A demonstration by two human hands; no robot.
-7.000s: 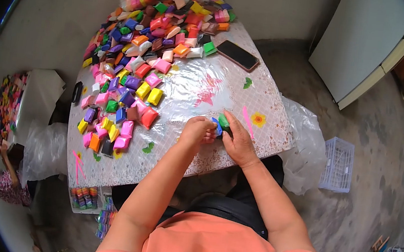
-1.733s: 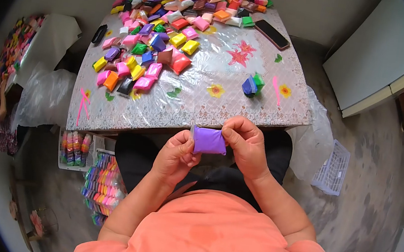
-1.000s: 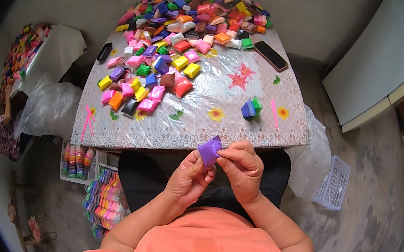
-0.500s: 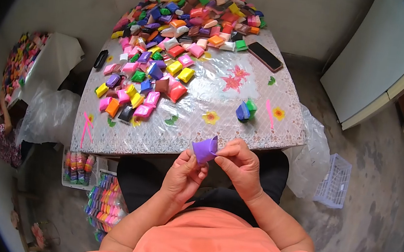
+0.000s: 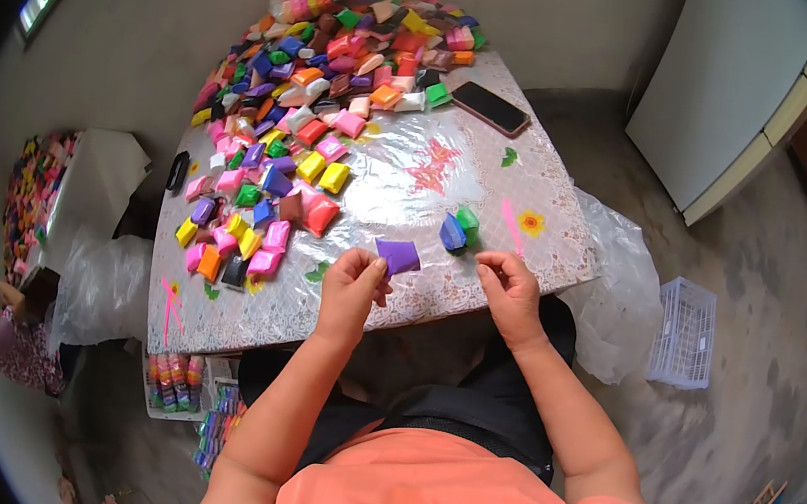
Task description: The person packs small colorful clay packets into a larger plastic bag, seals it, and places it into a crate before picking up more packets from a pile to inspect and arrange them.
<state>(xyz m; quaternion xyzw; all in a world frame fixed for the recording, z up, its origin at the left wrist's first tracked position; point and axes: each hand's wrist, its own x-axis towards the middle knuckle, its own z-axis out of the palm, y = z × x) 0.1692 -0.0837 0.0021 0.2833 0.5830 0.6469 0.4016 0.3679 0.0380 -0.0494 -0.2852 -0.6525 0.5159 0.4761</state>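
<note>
Over the near edge of the table, my left hand (image 5: pixel 350 291) pinches a small purple packet (image 5: pixel 399 256) by its left end. My right hand (image 5: pixel 514 301) is apart from the packet, to its right, with thumb and forefinger drawn together; whether anything tiny is between them I cannot make out. Just beyond my hands stand a blue packet (image 5: pixel 452 235) and a green packet (image 5: pixel 468 222), side by side and touching. A pink strip (image 5: pixel 512 225) lies on the tablecloth past my right hand.
A large heap of coloured packets (image 5: pixel 315 70) covers the table's far left. A phone (image 5: pixel 491 109) lies at the right edge, a black object (image 5: pixel 178 171) at the left. A plastic basket (image 5: pixel 685 332) stands on the floor at right. Another person (image 5: pixel 24 347) sits far left.
My right hand has come off the purple packet and moved right. My left hand has carried the packet forward over the table edge. The view has shifted too.
</note>
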